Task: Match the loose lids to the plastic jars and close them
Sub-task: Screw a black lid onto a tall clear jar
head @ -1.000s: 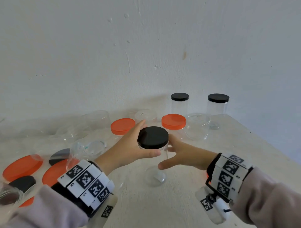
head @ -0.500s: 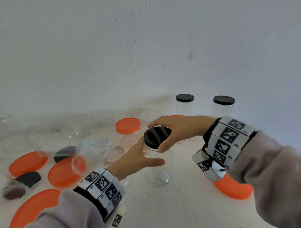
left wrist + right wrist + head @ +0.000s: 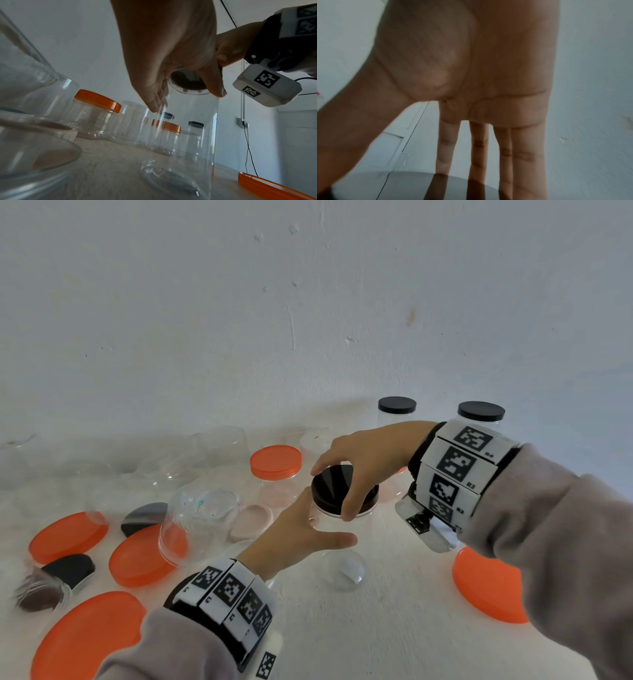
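Note:
A tall clear jar (image 3: pixel 337 542) stands upright at the table's middle with a black lid (image 3: pixel 329 491) on its mouth. My right hand (image 3: pixel 352 484) arches over the lid from the right, thumb on the near rim and fingers on the far rim. My left hand (image 3: pixel 318 529) grips the jar's body just under the lid, thumb in front. The left wrist view shows my left hand (image 3: pixel 180 88) round the jar (image 3: pixel 188 135), with the lid's underside (image 3: pixel 187 81) seen through the plastic. The right wrist view shows my fingers (image 3: pixel 477 155) reaching down onto the glossy lid (image 3: pixel 419 186).
Two black-lidded jars (image 3: pixel 397 405) (image 3: pixel 481 410) stand by the wall, and an orange-lidded jar (image 3: pixel 275 462) behind my hands. Loose orange lids (image 3: pixel 68 537) (image 3: pixel 137 556) (image 3: pixel 486 583), black lids (image 3: pixel 144 517) and open clear jars (image 3: pixel 202 518) lie around.
My right hand rose from the jar's side to over the black lid. My left hand dropped from the lid to the jar's body. Little moved in the last half second.

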`<move>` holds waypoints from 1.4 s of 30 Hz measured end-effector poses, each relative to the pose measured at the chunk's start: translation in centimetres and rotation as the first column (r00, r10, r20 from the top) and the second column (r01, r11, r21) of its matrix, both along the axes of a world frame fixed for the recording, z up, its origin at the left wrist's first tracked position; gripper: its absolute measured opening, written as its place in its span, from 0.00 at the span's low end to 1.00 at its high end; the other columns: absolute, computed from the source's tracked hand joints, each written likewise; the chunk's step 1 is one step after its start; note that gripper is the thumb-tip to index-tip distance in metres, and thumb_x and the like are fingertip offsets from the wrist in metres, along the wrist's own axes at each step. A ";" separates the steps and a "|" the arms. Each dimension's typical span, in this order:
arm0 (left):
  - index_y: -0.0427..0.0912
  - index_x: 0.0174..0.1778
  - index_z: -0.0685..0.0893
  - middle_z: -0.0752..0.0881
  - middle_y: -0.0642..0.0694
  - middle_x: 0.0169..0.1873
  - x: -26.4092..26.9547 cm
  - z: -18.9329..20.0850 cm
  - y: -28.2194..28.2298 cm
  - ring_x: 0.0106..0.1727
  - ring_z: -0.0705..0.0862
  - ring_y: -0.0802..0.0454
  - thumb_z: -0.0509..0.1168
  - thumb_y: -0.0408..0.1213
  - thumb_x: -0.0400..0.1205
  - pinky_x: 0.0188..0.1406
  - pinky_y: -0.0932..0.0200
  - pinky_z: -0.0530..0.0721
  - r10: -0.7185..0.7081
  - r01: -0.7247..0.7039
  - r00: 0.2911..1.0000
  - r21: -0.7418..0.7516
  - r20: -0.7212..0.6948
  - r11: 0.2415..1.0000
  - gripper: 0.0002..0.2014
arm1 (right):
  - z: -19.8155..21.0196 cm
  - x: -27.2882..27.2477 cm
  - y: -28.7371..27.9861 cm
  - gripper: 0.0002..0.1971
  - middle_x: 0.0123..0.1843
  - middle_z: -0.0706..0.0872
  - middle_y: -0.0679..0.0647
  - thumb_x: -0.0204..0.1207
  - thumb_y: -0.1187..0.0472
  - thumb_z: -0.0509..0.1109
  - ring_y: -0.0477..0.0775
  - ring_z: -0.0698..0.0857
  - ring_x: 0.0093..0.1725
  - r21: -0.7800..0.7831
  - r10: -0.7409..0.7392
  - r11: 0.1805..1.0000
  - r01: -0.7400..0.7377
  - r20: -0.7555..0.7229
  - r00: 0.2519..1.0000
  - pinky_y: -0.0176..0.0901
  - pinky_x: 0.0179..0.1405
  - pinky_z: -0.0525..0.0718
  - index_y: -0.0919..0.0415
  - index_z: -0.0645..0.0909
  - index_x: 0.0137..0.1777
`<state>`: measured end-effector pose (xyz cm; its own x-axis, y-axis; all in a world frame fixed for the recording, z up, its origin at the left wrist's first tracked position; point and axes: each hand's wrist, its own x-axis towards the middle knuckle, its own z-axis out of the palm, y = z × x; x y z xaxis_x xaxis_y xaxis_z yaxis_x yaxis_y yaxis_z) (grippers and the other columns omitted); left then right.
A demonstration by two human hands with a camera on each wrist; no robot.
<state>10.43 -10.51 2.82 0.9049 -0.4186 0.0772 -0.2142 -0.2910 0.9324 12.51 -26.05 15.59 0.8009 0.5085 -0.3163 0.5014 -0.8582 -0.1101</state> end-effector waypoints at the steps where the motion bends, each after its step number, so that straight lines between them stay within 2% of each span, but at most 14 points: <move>1: 0.55 0.80 0.63 0.75 0.57 0.74 0.0 -0.1 0.0 0.77 0.70 0.56 0.81 0.47 0.64 0.79 0.45 0.67 0.004 -0.004 1.000 -0.001 0.000 1.000 0.49 | 0.0 0.0 0.1 0.40 0.63 0.69 0.38 0.63 0.40 0.80 0.47 0.73 0.66 -0.005 -0.002 1.000 0.002 0.010 1.000 0.44 0.56 0.77 0.36 0.68 0.76; 4: 0.57 0.80 0.64 0.76 0.57 0.73 0.0 -0.3 0.0 0.76 0.71 0.55 0.81 0.48 0.64 0.79 0.45 0.68 0.031 -0.031 1.000 0.004 0.003 0.999 0.49 | -0.3 0.1 0.3 0.38 0.60 0.76 0.40 0.57 0.33 0.79 0.52 0.83 0.59 0.000 -0.036 0.999 0.036 0.043 0.998 0.50 0.58 0.83 0.37 0.72 0.69; 6: 0.58 0.79 0.64 0.77 0.57 0.72 -0.1 -0.4 0.0 0.76 0.72 0.54 0.81 0.49 0.63 0.78 0.45 0.69 0.048 -0.048 0.999 0.010 0.006 0.999 0.48 | -0.7 0.1 0.3 0.37 0.53 0.79 0.40 0.53 0.29 0.77 0.53 0.89 0.47 0.025 -0.074 0.997 0.073 0.066 0.995 0.50 0.50 0.87 0.40 0.75 0.63; 8: 0.58 0.79 0.65 0.77 0.58 0.71 -0.1 -0.5 0.0 0.75 0.72 0.55 0.82 0.48 0.65 0.77 0.45 0.69 0.054 -0.054 0.999 0.008 0.008 0.999 0.47 | -1.0 0.1 0.4 0.36 0.48 0.80 0.42 0.54 0.26 0.76 0.51 0.90 0.36 0.038 -0.101 0.994 0.099 0.079 0.992 0.45 0.40 0.88 0.42 0.75 0.60; 11: 0.59 0.78 0.64 0.76 0.60 0.72 -0.1 -0.5 0.1 0.75 0.71 0.56 0.82 0.45 0.68 0.78 0.45 0.68 0.055 -0.055 0.998 0.009 0.009 0.998 0.45 | -1.3 -0.2 0.7 0.37 0.45 0.82 0.45 0.55 0.23 0.72 0.48 0.88 0.29 0.009 -0.132 0.991 0.132 0.116 0.984 0.40 0.28 0.82 0.48 0.75 0.57; 14: 0.59 0.79 0.64 0.75 0.60 0.72 -0.1 -0.4 0.1 0.76 0.70 0.56 0.81 0.46 0.68 0.78 0.44 0.68 0.048 -0.048 0.999 0.010 0.011 0.999 0.46 | -0.8 -0.3 0.6 0.40 0.47 0.79 0.40 0.57 0.23 0.71 0.43 0.83 0.36 -0.038 -0.135 0.990 0.139 0.108 0.985 0.38 0.33 0.77 0.47 0.74 0.64; 17: 0.57 0.80 0.63 0.75 0.58 0.73 -0.1 -0.3 0.0 0.76 0.71 0.55 0.81 0.48 0.64 0.78 0.45 0.68 0.046 -0.046 0.999 0.009 0.008 0.999 0.49 | 0.2 -0.3 0.3 0.44 0.61 0.71 0.38 0.61 0.32 0.77 0.48 0.78 0.61 -0.081 -0.091 0.993 0.088 -0.033 0.995 0.45 0.56 0.79 0.35 0.63 0.77; 19: 0.55 0.80 0.63 0.75 0.57 0.73 -0.1 -0.4 -0.1 0.76 0.71 0.56 0.81 0.47 0.64 0.79 0.45 0.67 0.041 -0.041 0.999 -0.001 0.007 0.999 0.49 | 0.5 -0.3 0.2 0.44 0.68 0.70 0.41 0.63 0.39 0.80 0.54 0.77 0.68 -0.106 -0.063 0.993 0.055 -0.070 0.996 0.51 0.64 0.80 0.33 0.62 0.78; 24: 0.56 0.80 0.63 0.75 0.58 0.73 0.0 -0.4 -0.1 0.76 0.71 0.57 0.81 0.48 0.64 0.79 0.46 0.67 0.035 -0.035 0.999 0.004 0.003 0.999 0.49 | 0.3 -0.2 0.4 0.41 0.67 0.73 0.45 0.61 0.42 0.82 0.58 0.82 0.63 -0.096 -0.045 0.994 0.042 -0.033 0.998 0.54 0.64 0.81 0.34 0.67 0.74; 30: 0.54 0.80 0.63 0.74 0.58 0.74 0.1 -0.4 0.0 0.77 0.69 0.57 0.82 0.47 0.65 0.80 0.47 0.65 0.020 -0.020 1.000 0.001 0.002 1.000 0.49 | 0.6 0.1 0.4 0.41 0.66 0.71 0.42 0.63 0.52 0.83 0.51 0.75 0.65 -0.108 0.015 0.994 -0.022 -0.063 0.998 0.52 0.64 0.80 0.34 0.66 0.73; 32: 0.56 0.80 0.62 0.73 0.59 0.74 0.1 -0.4 0.0 0.77 0.68 0.59 0.82 0.45 0.67 0.77 0.56 0.67 0.025 -0.025 1.000 0.011 0.000 1.000 0.48 | 0.6 0.2 0.4 0.42 0.64 0.70 0.41 0.63 0.56 0.83 0.51 0.74 0.65 -0.107 0.038 0.993 -0.045 -0.071 0.997 0.54 0.64 0.80 0.33 0.66 0.72; 34: 0.57 0.80 0.61 0.73 0.61 0.74 0.1 -0.4 0.1 0.75 0.69 0.61 0.81 0.45 0.68 0.66 0.68 0.67 0.030 -0.031 1.000 0.028 0.004 0.999 0.47 | 0.7 0.3 0.5 0.42 0.63 0.68 0.40 0.62 0.61 0.83 0.51 0.73 0.66 -0.106 0.066 0.992 -0.075 -0.089 0.994 0.55 0.65 0.79 0.33 0.66 0.71; 36: 0.58 0.80 0.61 0.72 0.62 0.74 0.1 -0.4 0.1 0.74 0.69 0.62 0.80 0.45 0.69 0.61 0.71 0.67 0.028 -0.029 1.000 0.037 0.009 0.999 0.46 | 0.8 0.3 0.5 0.43 0.63 0.68 0.39 0.62 0.63 0.83 0.51 0.72 0.66 -0.103 0.082 0.990 -0.093 -0.108 0.991 0.54 0.64 0.78 0.34 0.66 0.71; 42: 0.56 0.81 0.60 0.72 0.59 0.75 0.1 -0.4 0.1 0.77 0.67 0.58 0.80 0.48 0.68 0.78 0.53 0.65 0.036 -0.036 0.999 0.036 -0.003 0.999 0.48 | 0.6 0.2 0.1 0.43 0.63 0.69 0.39 0.62 0.54 0.84 0.49 0.73 0.65 -0.086 0.071 0.993 -0.077 -0.062 0.995 0.52 0.65 0.78 0.34 0.66 0.73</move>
